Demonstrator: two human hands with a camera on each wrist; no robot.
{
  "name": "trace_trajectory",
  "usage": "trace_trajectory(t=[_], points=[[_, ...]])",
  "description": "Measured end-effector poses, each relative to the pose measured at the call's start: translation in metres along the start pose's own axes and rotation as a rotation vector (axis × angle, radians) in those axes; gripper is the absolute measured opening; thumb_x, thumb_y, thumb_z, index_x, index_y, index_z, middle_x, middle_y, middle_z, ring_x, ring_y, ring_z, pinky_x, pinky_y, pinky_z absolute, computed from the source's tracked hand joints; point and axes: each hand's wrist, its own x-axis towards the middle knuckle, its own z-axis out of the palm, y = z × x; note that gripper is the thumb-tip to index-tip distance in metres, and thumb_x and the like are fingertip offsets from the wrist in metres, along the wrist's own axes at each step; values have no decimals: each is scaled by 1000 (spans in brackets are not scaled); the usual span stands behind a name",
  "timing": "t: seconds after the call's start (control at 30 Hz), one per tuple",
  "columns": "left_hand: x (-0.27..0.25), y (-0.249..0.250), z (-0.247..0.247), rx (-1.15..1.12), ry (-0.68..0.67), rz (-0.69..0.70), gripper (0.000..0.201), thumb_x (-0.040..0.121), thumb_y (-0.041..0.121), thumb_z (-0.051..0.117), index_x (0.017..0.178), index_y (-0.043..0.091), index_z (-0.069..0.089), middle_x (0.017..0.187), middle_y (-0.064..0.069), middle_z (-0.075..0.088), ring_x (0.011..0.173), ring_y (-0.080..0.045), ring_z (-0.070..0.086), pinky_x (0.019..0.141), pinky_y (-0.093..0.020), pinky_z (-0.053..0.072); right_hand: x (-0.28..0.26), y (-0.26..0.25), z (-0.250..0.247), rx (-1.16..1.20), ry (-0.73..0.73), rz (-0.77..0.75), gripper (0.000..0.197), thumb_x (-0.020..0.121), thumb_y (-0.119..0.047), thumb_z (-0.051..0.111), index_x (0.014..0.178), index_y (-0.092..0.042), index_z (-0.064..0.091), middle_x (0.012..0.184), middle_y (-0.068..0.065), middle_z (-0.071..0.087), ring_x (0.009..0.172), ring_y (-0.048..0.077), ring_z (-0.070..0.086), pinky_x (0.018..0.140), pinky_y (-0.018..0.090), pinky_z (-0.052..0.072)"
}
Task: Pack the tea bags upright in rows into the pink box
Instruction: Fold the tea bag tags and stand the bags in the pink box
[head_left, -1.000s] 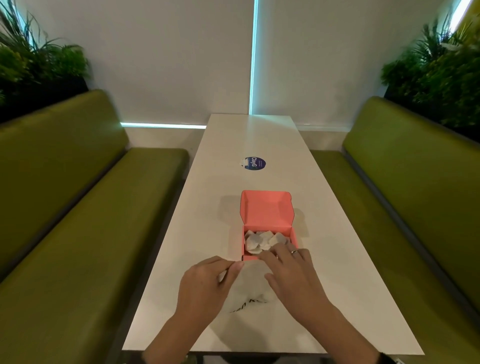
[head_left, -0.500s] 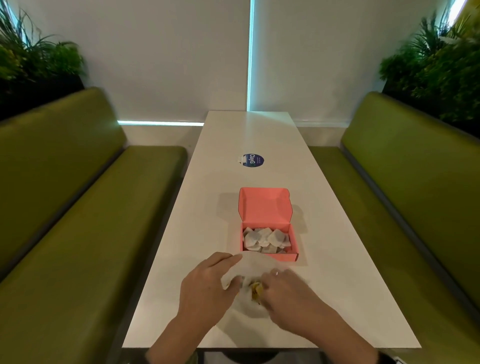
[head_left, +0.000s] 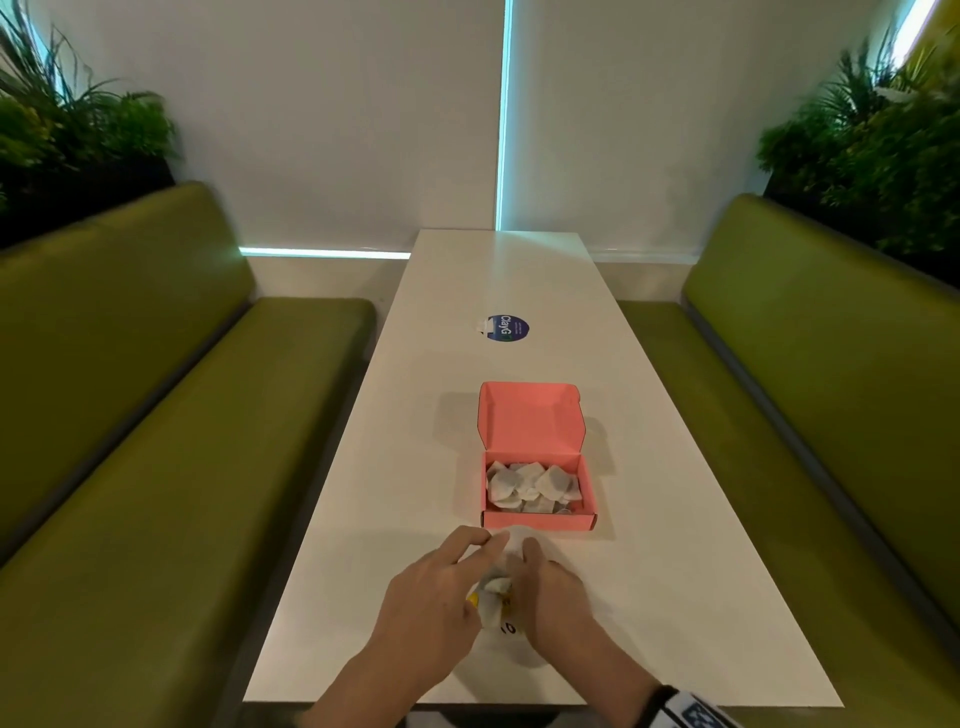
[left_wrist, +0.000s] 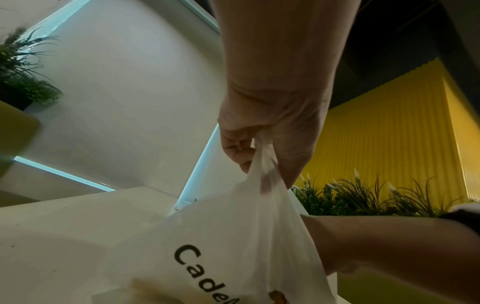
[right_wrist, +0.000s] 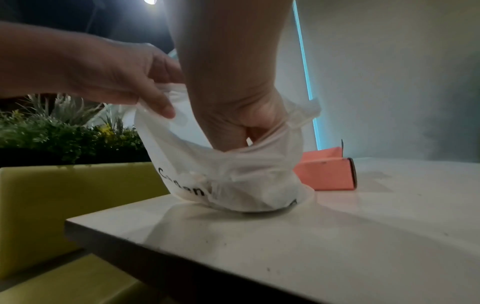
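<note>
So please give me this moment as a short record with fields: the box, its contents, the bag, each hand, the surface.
pink box: lid open, on the white table
tea bags: lying loose in the box, not in upright rows
plastic bag: white, black lettering, just in front of the box
left hand: pinches the bag's rim
right hand: reaches into the bag's mouth; fingers hidden

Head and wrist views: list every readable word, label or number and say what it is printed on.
"ClayG": round blue sticker on the white table; its smaller lines are too small to read.
"Cade", cut off at the frame's edge: white plastic bag.
"10", partly hidden: the same bag, head view.
Pink box: no text visible.
</note>
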Motion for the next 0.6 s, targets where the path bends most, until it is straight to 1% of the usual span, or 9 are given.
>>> trace_trajectory(t=[0.03,0.1,0.17,0.2,0.27,0.33,0.43,0.53,0.6], points=[[-1,0,-1,-8,-31,3,77,72,15,71,138,39,39,130,22,41,70,3,38,45,-3,22,1,1,2,-8,11,21,37,97,-16,41,134,-11,39,114,5,44,107,27,57,86,33,46],[-3,-4,3,77,5,65,89,42,17,86,124,35,54,114,21,50,56,5,27,34,-6,12,0,2,0,47,43,34,30,96,-21,43,124,-10,46,90,-3,46,103,25,59,78,30,43],[-2,-8,6,141,62,98,94,33,15,85,120,33,56,111,20,48,51,2,24,32,-9,8,-7,3,-10,71,67,37,13,94,-19,44,104,-9,46,94,0,54,102,26,59,72,29,37],[-3,-8,6,152,61,103,94,33,13,85,121,32,56,112,20,47,48,1,23,32,-9,7,-10,4,-16,54,89,3,9,94,-15,44,100,-11,48,106,5,56,103,26,58,71,28,35],[-2,-9,4,133,49,98,93,38,12,83,124,30,54,116,18,43,45,-3,24,32,-9,8,-13,6,-29,44,153,-23,20,91,-12,45,103,-9,61,116,5,54,102,25,57,67,26,32],[-1,-11,1,69,70,75,92,44,9,80,129,28,50,119,17,41,43,-3,26,33,-6,10,-16,7,-43,79,223,-41,26,91,-14,45,105,-15,66,115,1,55,101,22,57,66,27,37],[1,-14,-4,-5,97,68,93,50,6,78,134,27,44,121,16,41,39,0,27,34,-3,18,-22,11,-60,179,276,-90,30,93,-20,43,110,-25,68,116,-8,58,106,13,55,79,26,45],[4,-18,-9,-67,121,38,90,56,4,75,136,28,42,123,17,39,39,1,35,36,-3,25,-26,13,-73,282,370,-157,28,93,-18,46,106,-26,69,111,-12,64,104,9,55,82,20,42],[4,-14,-17,-99,92,12,89,63,5,74,140,32,38,127,16,40,42,-3,42,40,-3,32,-29,12,-76,466,418,-185,27,91,-10,50,103,-23,72,103,-12,67,94,0,57,77,10,38]])
